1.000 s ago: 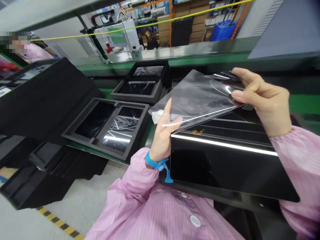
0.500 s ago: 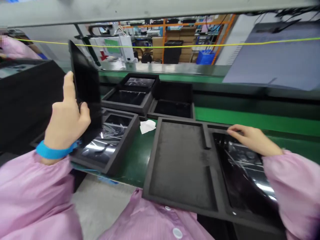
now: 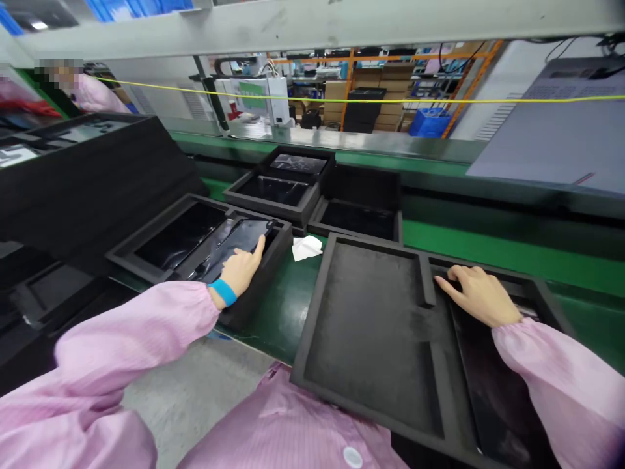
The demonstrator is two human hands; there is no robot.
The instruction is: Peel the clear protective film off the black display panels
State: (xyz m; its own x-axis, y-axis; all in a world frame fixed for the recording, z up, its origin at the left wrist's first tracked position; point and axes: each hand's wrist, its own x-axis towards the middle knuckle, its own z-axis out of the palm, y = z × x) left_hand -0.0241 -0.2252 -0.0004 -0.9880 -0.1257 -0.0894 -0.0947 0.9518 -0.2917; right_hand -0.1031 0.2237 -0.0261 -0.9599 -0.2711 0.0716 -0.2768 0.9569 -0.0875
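Observation:
My left hand point(image 3: 240, 268), with a blue wristband, is at the foam tray point(image 3: 279, 251) on the left. Its fingers hold the right edge of a thin flat display panel point(image 3: 234, 244), which lies low over the right compartment. A second dark panel point(image 3: 180, 234) lies in that tray's left compartment. At the right foam tray point(image 3: 312, 312), my right hand point(image 3: 481, 296) has its fingers curled at the top edge of a glossy black display panel point(image 3: 493, 391). The fingertips' undersides are hidden. That tray's left compartment shows bare foam.
Further foam trays with dark panels point(image 3: 283, 189) point(image 3: 359, 218) stand behind on the green bench point(image 3: 278, 319). A crumpled white paper point(image 3: 306, 247) lies between the trays. A tall black foam stack point(image 3: 97, 189) rises at left. A yellow cord point(image 3: 342, 100) crosses above.
My left hand has brought the upright panel down and laid it low over the left tray. My right hand stays at the right panel's top edge, fingers more curled. The view has turned left.

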